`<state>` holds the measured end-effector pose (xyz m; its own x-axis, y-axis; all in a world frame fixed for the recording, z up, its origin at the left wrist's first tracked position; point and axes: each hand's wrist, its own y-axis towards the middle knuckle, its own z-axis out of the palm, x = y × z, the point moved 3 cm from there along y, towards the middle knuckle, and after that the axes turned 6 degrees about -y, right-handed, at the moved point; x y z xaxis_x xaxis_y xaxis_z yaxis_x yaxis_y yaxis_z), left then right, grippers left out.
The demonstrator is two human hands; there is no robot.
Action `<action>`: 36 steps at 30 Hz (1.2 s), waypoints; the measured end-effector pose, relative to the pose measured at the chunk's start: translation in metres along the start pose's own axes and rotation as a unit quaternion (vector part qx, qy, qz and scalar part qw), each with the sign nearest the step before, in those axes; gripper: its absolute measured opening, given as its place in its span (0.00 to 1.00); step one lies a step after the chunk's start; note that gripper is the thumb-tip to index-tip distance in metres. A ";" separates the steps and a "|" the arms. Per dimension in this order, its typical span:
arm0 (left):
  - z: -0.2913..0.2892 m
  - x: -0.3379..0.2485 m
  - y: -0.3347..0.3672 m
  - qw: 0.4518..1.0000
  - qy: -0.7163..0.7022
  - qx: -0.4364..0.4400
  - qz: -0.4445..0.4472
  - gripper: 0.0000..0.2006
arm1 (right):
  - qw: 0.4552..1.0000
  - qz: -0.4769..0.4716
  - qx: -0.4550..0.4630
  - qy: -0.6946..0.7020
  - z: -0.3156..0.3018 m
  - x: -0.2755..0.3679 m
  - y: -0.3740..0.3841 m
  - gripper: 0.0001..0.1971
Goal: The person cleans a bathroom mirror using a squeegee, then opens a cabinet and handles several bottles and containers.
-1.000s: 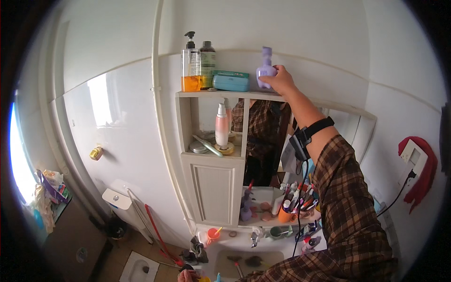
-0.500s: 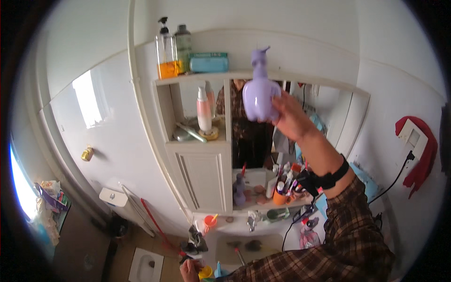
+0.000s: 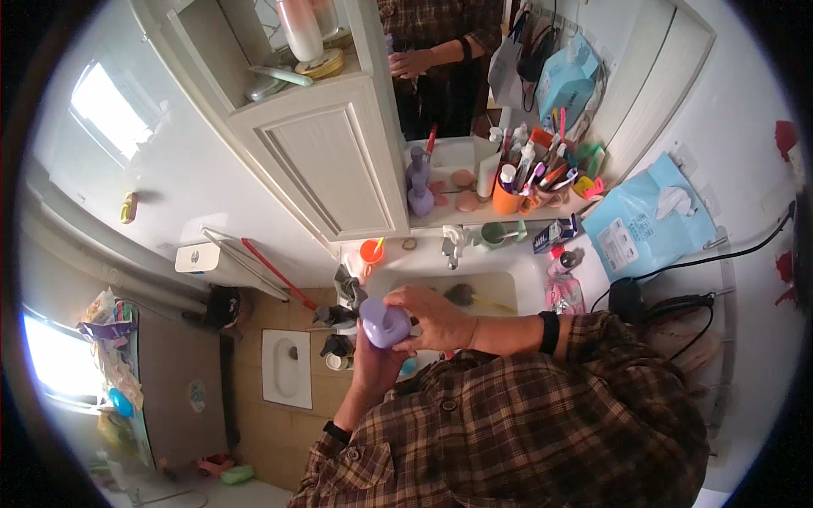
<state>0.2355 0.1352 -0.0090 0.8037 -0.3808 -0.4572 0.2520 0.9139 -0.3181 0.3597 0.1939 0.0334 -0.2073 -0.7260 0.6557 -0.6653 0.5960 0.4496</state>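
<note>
Purple plastic bottle (image 3: 385, 328) just below the frame's centre, pinched in the grip of both the left hand (image 3: 375, 368) and right hand (image 3: 436, 320). A white sink (image 3: 529, 281) lies right of it; at lower left, a white squat toilet (image 3: 288, 387) is set in the tan tiled floor (image 3: 248, 372), and a pale cabinet (image 3: 326, 169) hangs at upper centre.

The left hand (image 3: 373, 364) holds a purple bottle (image 3: 385, 332) from below and to its left, while the fingers and thumb of the right hand (image 3: 436, 317) grip its right side. Beyond them is a white sink (image 3: 527, 275) with a metal faucet (image 3: 454, 244) at its back edge; a small orange cup (image 3: 371, 251) stands near its left corner. On the ledge under the mirror (image 3: 449, 106), an orange holder (image 3: 506, 201) is crowded with toothbrushes and tubes. A light blue pack (image 3: 648, 218) hangs at the right, and a squat toilet (image 3: 288, 372) is set into the tiled floor (image 3: 318, 411) at the left.
</note>
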 end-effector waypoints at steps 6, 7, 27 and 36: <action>-0.029 0.018 -0.001 0.991 0.091 -0.097 0.000 0.26 | 0.999 0.025 0.036 -0.002 0.002 -0.001 -0.015 0.22; -0.030 0.019 0.000 0.991 0.105 -0.080 -0.012 0.26 | 0.997 0.044 0.064 0.016 0.003 -0.002 -0.016 0.20; -0.037 0.016 0.008 0.920 0.353 -0.156 0.071 0.09 | 0.960 0.208 0.096 0.163 0.003 -0.041 -0.040 0.16; -0.049 0.012 -0.006 0.920 0.348 -0.179 0.027 0.11 | 0.938 0.273 0.017 0.211 -0.018 -0.066 -0.047 0.14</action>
<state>0.2166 0.1182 -0.0533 0.2388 -0.4481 -0.8615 -0.0725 0.8765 -0.4760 0.4174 0.2199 -0.0197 -0.2273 -0.1105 0.9675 -0.5661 0.8234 -0.0389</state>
